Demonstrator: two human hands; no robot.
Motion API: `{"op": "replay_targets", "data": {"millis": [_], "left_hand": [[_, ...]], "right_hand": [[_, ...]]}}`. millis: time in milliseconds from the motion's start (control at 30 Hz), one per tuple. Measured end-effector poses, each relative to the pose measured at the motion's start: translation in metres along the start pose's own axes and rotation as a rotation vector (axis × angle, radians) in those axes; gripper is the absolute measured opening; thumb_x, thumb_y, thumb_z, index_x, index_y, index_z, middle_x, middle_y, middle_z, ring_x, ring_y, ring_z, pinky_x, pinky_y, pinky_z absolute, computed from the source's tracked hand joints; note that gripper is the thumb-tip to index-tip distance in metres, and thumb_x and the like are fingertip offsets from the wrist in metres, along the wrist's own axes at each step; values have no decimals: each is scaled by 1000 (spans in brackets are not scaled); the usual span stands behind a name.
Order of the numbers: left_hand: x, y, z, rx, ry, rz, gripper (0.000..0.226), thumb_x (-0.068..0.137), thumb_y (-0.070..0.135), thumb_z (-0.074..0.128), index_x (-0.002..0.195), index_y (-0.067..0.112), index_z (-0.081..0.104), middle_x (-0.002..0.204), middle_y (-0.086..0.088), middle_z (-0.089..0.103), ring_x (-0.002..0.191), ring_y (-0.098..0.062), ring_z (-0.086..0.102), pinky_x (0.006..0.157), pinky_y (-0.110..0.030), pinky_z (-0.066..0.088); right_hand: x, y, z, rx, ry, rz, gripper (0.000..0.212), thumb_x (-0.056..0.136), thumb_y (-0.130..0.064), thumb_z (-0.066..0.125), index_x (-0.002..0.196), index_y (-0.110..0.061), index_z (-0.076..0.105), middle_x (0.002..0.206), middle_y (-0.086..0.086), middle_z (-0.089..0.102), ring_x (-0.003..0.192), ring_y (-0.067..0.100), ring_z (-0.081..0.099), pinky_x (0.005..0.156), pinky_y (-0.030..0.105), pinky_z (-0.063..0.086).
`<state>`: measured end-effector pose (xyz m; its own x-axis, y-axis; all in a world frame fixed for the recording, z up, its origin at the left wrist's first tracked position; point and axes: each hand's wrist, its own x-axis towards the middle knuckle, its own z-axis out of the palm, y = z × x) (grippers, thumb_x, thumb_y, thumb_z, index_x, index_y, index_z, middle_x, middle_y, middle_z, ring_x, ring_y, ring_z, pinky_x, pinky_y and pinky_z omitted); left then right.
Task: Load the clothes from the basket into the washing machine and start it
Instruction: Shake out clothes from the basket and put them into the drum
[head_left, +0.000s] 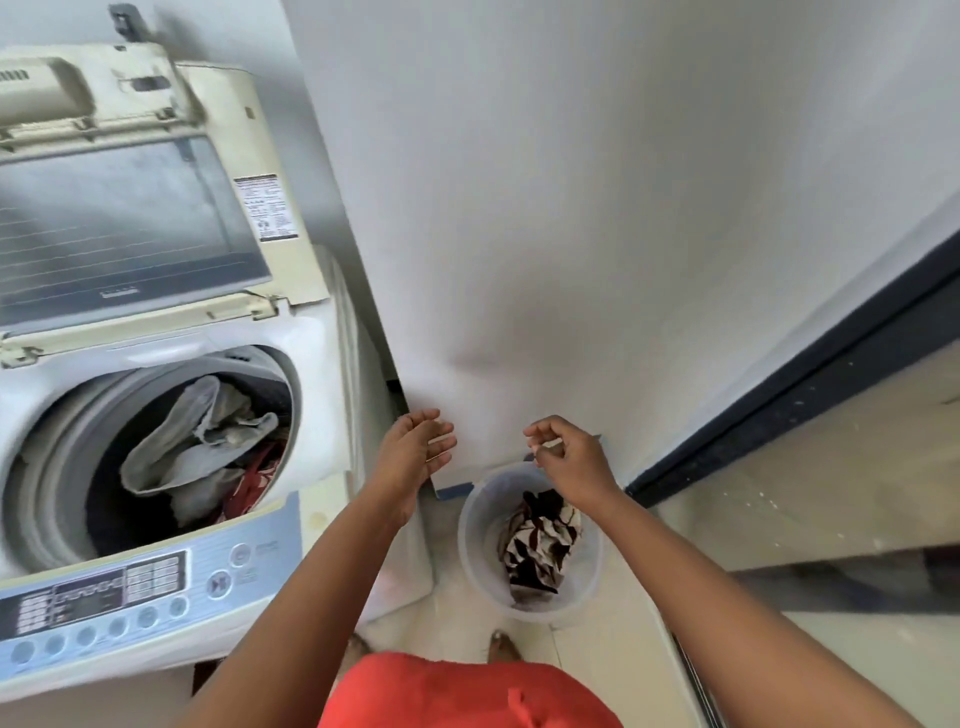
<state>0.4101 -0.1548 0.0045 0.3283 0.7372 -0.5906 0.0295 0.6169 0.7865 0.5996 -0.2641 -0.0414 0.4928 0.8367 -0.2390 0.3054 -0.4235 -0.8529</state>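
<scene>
A white top-loading washing machine (311, 364) stands at the left with its lid (119, 228) raised. Grey clothes (202, 447) and a red patterned piece (254, 483) lie in its drum. On the floor to the right stands a round translucent basket (478, 545) holding a dark brown and white patterned garment (540, 545). My left hand (415, 452) hangs between machine and basket, fingers relaxed, holding nothing. My right hand (571, 462) hovers over the basket's far rim with fingers loosely curled and empty.
The machine's control panel (119, 597) with buttons faces me at the lower left. A white wall (571, 208) rises behind the basket. A dark-framed glass door (831, 467) runs along the right. My bare feet (501, 644) stand on pale floor tiles.
</scene>
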Motion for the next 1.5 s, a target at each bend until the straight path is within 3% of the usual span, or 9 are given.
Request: {"op": "replay_targets", "data": {"millis": [133, 267, 400, 733, 933, 1067, 1167, 1300, 1500], "left_hand": [[2, -26, 21, 93, -36, -67, 20, 99, 10, 54, 119, 11, 56, 108, -10, 66, 98, -25, 64, 83, -31, 53], [14, -51, 28, 217, -61, -144, 21, 98, 10, 55, 118, 13, 57, 106, -9, 66, 92, -21, 63, 78, -30, 51], [33, -75, 32, 317, -74, -220, 24, 96, 10, 57, 120, 12, 57, 105, -8, 66, 85, -17, 62, 74, -28, 49], [70, -172, 30, 640, -273, -471, 28, 96, 17, 59, 124, 21, 56, 111, -5, 64, 101, -19, 59, 95, -40, 49], [113, -248, 26, 797, -342, -544, 33, 95, 22, 61, 127, 20, 52, 104, -3, 63, 85, -14, 57, 74, -27, 45], [163, -296, 36, 831, -356, -535, 39, 95, 21, 61, 132, 18, 49, 117, -4, 59, 102, -21, 57, 94, -37, 50], [204, -325, 42, 827, -368, -490, 39, 94, 21, 63, 130, 18, 51, 107, 1, 62, 102, -19, 59, 102, -40, 48], [252, -365, 33, 724, -326, -473, 35, 94, 21, 63, 128, 24, 54, 108, 5, 65, 98, -6, 60, 93, -32, 48], [280, -402, 1, 831, -342, -472, 35, 95, 27, 63, 128, 27, 50, 115, 5, 62, 116, -17, 57, 102, -36, 46]], "right_hand": [[-2, 35, -20, -13, 7, 93, 27, 90, -2, 61, 92, -28, 64, 92, -8, 66, 90, 13, 65, 84, 23, 52], [-7, 71, -30, -8, 19, 210, 20, 89, -3, 63, 100, -20, 67, 101, -1, 68, 98, 16, 65, 92, 31, 52], [-8, 97, -32, -24, 29, 334, 25, 87, -3, 61, 98, -25, 66, 98, -3, 68, 93, 17, 64, 86, 32, 52], [0, 172, 12, -83, -171, 624, 28, 90, -15, 63, 118, -14, 61, 114, 8, 63, 99, 24, 59, 77, 25, 40], [3, 252, 75, -116, -266, 707, 36, 89, -14, 65, 124, -8, 60, 120, 11, 61, 110, 27, 59, 79, 21, 36], [18, 311, 113, -151, -258, 735, 39, 85, -16, 70, 122, -6, 63, 124, 18, 57, 116, 30, 57, 90, 25, 42], [35, 369, 142, -163, -269, 735, 53, 70, -43, 80, 110, -11, 68, 118, 20, 60, 105, 26, 60, 92, 31, 49], [63, 424, 172, -208, -283, 739, 49, 85, -22, 67, 132, -16, 55, 132, 17, 39, 102, 31, 58, 92, 31, 49], [78, 470, 207, -229, -332, 799, 63, 89, -22, 63, 147, -17, 39, 154, 9, 21, 127, 31, 46, 100, 38, 47]]}}
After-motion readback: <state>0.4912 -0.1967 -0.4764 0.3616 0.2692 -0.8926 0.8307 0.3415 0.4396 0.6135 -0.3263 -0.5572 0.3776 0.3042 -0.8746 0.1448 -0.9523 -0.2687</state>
